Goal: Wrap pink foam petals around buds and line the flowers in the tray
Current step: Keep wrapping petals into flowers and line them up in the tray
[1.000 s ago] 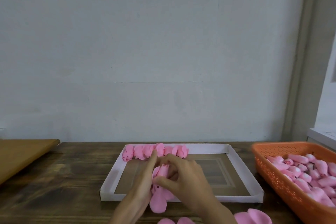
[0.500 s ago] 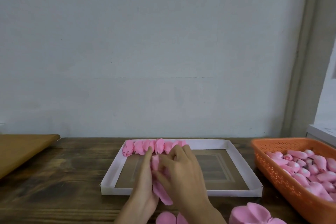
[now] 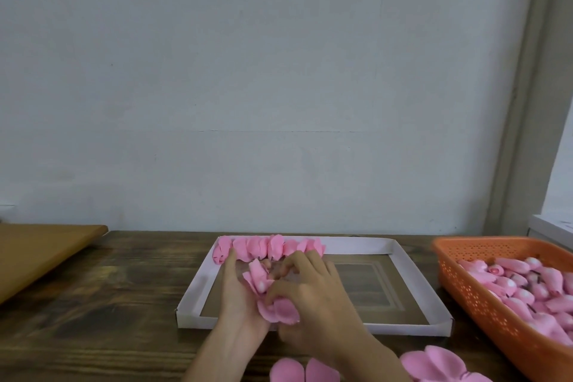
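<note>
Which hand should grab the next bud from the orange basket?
Probably the right hand: the basket sits on its side, while the left hand lies farther away, cradling the flower.

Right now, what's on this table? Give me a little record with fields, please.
Hands: left hand supports the half-wrapped flower, fingers fairly straight; right hand curls round its lower petals.
Tray: white tray, one row of finished flowers along its far wall, from the left corner.
Basket: orange basket at right, holding pink buds.
Petals: loose petals on the wooden table, near edge.
Far left: brown board.
</note>
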Demonstrator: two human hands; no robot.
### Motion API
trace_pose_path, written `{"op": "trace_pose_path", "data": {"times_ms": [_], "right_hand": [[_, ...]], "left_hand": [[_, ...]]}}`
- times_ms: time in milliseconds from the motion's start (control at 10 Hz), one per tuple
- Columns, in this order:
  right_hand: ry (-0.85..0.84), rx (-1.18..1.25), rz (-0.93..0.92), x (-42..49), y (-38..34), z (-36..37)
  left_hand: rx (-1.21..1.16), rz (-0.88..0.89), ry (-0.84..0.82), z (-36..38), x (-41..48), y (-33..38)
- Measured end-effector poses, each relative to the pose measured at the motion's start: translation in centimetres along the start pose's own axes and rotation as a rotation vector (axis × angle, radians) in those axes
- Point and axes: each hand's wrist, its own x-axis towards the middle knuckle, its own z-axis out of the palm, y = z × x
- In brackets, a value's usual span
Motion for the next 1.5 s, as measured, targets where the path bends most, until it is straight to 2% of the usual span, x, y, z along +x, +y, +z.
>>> {"op": "trace_pose_path", "data": {"times_ms": [100, 200, 300, 500, 600, 700, 800, 1000, 1100, 1200, 1300, 1400, 1500], "right_hand": [[0.058, 0.035, -0.043, 0.1, 0.0, 0.2], [0.029, 0.107, -0.026, 0.2, 0.1, -0.1], [0.019, 0.270, 0.058, 0.4, 0.2, -0.3], [0.043, 0.455, 0.212, 0.6, 0.6, -0.1], [0.077, 0.459, 0.248, 0.6, 0.6, 0.0], [0.097, 0.469, 0.258, 0.5, 0.3, 0.0], [0.077, 0.503, 0.243, 0.5, 0.0, -0.1], [0.188, 0.356, 0.223, 0.4, -0.1, -0.3], [0.222, 0.303, 0.236, 0.4, -0.4, -0.2], [0.229, 0.183, 0.174, 0.6, -0.7, -0.2], [0.086, 0.351, 0.135, 0.6, -0.4, -0.7], [-0.102, 0.576, 0.163, 0.5, 0.7, -1.8], [-0.189, 0.571, 0.131, 0.4, 1.8, -2.7]], "left_hand": [[0.017, 0.047, -0.085, -0.5, 0.7, 0.2], [0.043, 0.015, -0.204, -0.8, 0.4, 0.7], [0.101, 0.017, -0.281, -0.5, -0.3, 0.9], [0.077, 0.092, -0.157, 0.4, -0.5, -0.3], [0.088, 0.120, -0.080, 1.2, -0.9, -1.0], [0.089, 0.138, -0.117, 1.3, -1.3, -1.8], [0.076, 0.147, -0.082, 1.3, -1.3, -2.1], [0.071, 0.172, -0.128, 1.1, -1.0, -2.8], [0.146, 0.165, -0.149, 1.0, -1.1, -3.3], [0.141, 0.106, -0.083, 1.1, -1.5, -3.1], [0.044, 0.057, -0.035, 0.9, -1.2, -2.6], [-0.006, 0.051, -0.054, 0.4, -0.7, -1.8], [-0.010, 0.019, -0.016, -0.5, -0.1, -1.0]]}}
